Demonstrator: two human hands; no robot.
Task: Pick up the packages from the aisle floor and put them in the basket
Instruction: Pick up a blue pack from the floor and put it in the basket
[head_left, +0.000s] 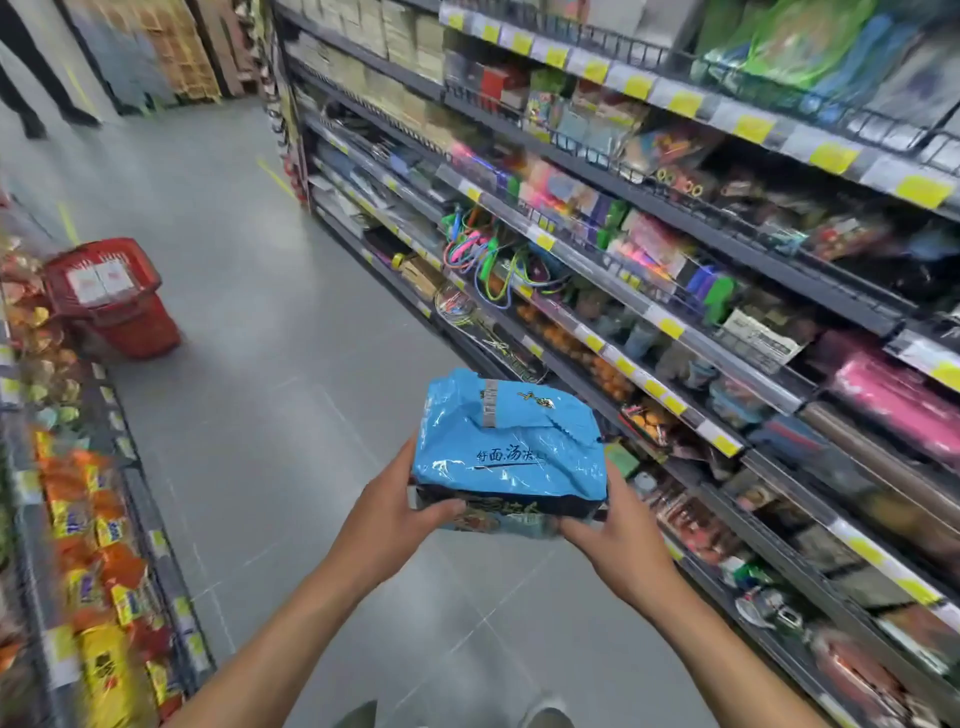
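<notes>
A blue plastic package (511, 447) with dark printed characters is held up in front of me, over the grey aisle floor. My left hand (400, 512) grips its left end, thumb curled over the near edge. My right hand (618, 535) grips its right end from below and the side. The red shopping basket (150, 332) stands on the floor at the left, some way ahead of the package, close to the left shelf. White-labelled items lie inside the basket.
Stocked shelves (675, 322) run along the right of the aisle. A low shelf of snack bags (98, 545) lines the left. Another person's legs (31, 104) stand at the far left end of the aisle. My shoes (540, 714) show at the bottom.
</notes>
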